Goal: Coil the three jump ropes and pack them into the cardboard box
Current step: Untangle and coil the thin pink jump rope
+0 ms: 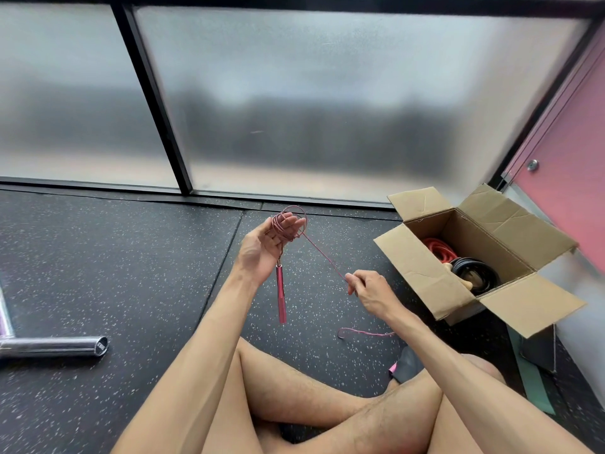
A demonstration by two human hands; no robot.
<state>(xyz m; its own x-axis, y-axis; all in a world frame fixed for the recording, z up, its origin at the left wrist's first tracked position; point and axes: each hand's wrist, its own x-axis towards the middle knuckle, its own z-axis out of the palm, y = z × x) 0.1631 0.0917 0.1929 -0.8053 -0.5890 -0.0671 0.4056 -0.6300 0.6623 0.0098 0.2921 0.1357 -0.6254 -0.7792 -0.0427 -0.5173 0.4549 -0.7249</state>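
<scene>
- Far left of the cardboard box [425, 273], a chrome bar [54, 345] lies flat on the speckled black floor [131, 257], way off from everything else.
- Closer to the box, the left hand [265, 247] is raised with thin maroon rope [322, 253] looped several times around its fingers, which curl loosely over the coil; the rope's red handle [281, 296] hangs straight down below the palm.
- The rope runs on a slant toward the box, down to the right hand [368, 286], which pinches the strand between thumb and fingertips.
- Below that hand a loose tail [363, 332] of the same rope lies on the floor.
- The box sits open, flaps spread, with a red rope coil [438, 249] and a black rope coil [476, 273] inside.
</scene>
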